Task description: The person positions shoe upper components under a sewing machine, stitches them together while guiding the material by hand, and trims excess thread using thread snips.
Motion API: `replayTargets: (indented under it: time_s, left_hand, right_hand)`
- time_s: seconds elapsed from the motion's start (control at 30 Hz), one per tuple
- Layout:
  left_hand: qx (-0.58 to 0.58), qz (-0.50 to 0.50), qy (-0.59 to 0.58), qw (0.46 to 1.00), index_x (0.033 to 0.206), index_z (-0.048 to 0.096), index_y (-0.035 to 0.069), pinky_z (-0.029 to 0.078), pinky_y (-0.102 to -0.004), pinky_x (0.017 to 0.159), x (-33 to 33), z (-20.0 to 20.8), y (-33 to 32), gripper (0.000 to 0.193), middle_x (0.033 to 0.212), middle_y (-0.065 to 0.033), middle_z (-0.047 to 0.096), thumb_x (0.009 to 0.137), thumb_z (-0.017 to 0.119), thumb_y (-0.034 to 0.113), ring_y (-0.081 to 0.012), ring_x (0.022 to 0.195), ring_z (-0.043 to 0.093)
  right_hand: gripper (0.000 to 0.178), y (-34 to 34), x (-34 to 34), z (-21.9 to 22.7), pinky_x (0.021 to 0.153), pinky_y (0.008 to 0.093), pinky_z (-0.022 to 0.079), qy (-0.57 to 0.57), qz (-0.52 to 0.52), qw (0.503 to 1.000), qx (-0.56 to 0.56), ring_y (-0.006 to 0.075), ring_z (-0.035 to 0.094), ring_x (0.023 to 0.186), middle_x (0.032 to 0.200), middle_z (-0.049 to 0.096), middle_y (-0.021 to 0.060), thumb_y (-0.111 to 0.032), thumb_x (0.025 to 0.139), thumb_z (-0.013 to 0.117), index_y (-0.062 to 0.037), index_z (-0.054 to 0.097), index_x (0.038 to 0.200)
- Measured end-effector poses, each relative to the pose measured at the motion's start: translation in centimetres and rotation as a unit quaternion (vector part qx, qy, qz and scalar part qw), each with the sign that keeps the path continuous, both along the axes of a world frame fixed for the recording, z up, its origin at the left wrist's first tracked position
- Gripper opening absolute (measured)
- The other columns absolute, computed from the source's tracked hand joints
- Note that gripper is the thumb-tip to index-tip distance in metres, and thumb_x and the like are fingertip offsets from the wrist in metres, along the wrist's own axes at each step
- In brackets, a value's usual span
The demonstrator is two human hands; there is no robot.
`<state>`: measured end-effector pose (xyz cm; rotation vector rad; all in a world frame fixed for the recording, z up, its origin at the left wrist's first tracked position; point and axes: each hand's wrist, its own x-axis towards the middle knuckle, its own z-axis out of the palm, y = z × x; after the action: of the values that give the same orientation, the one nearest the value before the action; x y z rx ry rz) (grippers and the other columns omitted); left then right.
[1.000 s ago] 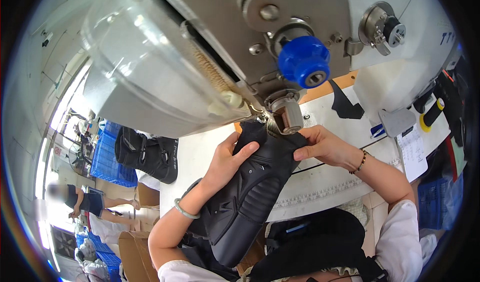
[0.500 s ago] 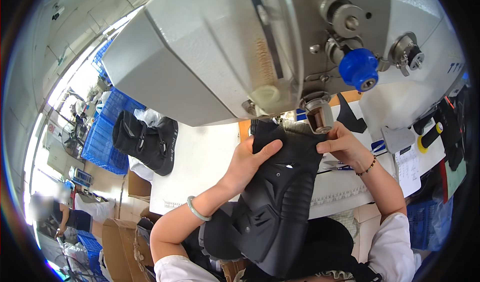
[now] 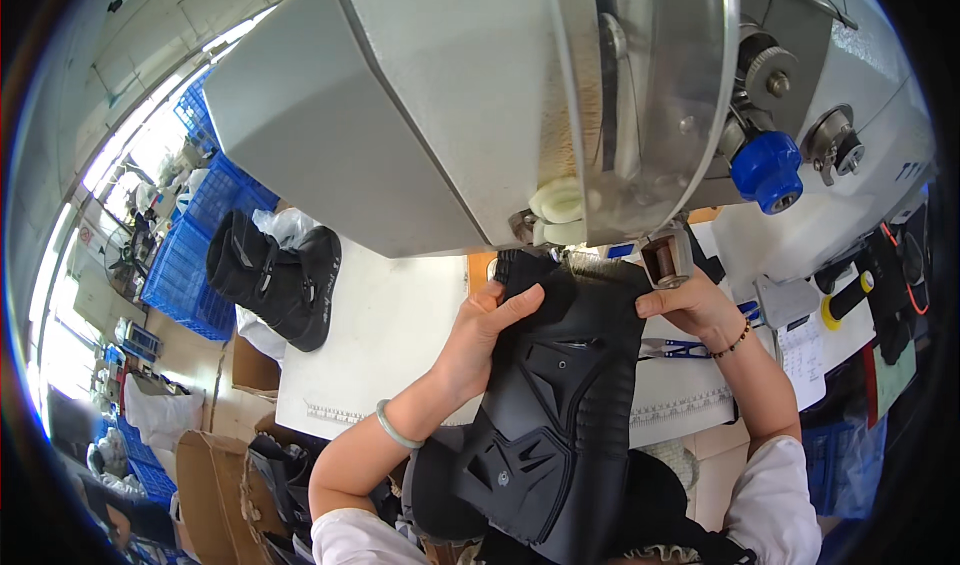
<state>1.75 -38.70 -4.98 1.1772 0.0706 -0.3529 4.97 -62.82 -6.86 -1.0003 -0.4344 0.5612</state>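
Note:
A black boot upper (image 3: 550,395) with moulded ridged panels hangs toward me from under the head of a grey-white sewing machine (image 3: 450,115). My left hand (image 3: 480,330) grips its upper left edge, thumb on top and fingers underneath. On the opposite edge, my right hand (image 3: 695,310) pinches the material between thumb and fingers, close to the machine's metal foot area. The upper's far edge lies beneath the machine head, where the needle is hidden. Beside my right wrist, blue-handled thread snips (image 3: 675,348) lie on the white table (image 3: 390,335).
A black boot (image 3: 275,280) stands at the table's left, before blue crates (image 3: 195,265). A printed ruler strip (image 3: 680,405) runs along the front edge. A paper sheet (image 3: 803,355) and a dark thread spool (image 3: 848,300) lie at right. Cardboard boxes (image 3: 210,485) stand lower left.
My view has shifted, so the machine head appears further right. Both hands keep their grip on the boot upper, which hangs slightly straighter. The person at lower left sits lower in view.

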Motion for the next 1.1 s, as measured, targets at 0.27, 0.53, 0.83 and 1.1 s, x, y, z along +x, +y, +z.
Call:
replayTargets:
  time_s: [0.27,0.53,0.83,1.1]
  left_hand:
    - [-0.028,-0.005,0.019,0.999,0.091,0.055,-0.002,0.051,-0.0250,0.068,0.34,0.21,-0.02,0.019,0.088,-0.0085,0.063,0.083,0.063,0.014,-0.0128,0.077,0.061]
    - [-0.031,-0.013,-0.008,0.999,0.088,0.058,-0.004,0.050,-0.0232,0.064,0.60,0.01,-0.08,0.018,0.086,-0.0081,0.063,0.085,0.060,0.014,-0.0106,0.074,0.061]
    - [-0.044,-0.026,-0.009,0.999,0.086,0.057,-0.004,0.049,-0.0231,0.066,0.73,0.25,-0.02,0.019,0.086,-0.0074,0.063,0.085,0.060,0.015,-0.0100,0.076,0.060]
    - [-0.027,-0.031,-0.015,0.999,0.091,0.057,-0.005,0.048,-0.0238,0.069,0.76,0.51,-0.04,0.023,0.089,-0.0084,0.063,0.086,0.059,0.018,-0.0106,0.078,0.059]
  right_hand:
    - [0.033,-0.12,0.02,0.03,0.078,0.0232,0.046,-0.023,-0.019,0.999,-0.028,0.0119,0.061,0.082,0.092,0.066,0.0086,-0.002,0.072,0.070,0.0060,0.061,0.102]
    - [0.033,0.14,0.02,-0.28,0.078,0.0229,0.045,-0.045,-0.026,0.998,-0.018,0.0114,0.060,0.082,0.091,0.066,0.0082,-0.003,0.070,0.070,0.0056,0.062,0.102]
    - [0.031,0.72,0.07,-0.52,0.077,0.0229,0.045,-0.038,-0.043,0.998,0.014,0.0118,0.060,0.082,0.090,0.066,0.0083,-0.002,0.070,0.070,0.0053,0.063,0.100]
    - [0.031,0.71,0.10,-0.66,0.075,0.0223,0.045,-0.045,-0.065,0.997,-0.004,0.0107,0.060,0.079,0.088,0.066,0.0071,-0.003,0.069,0.071,0.0056,0.063,0.098]
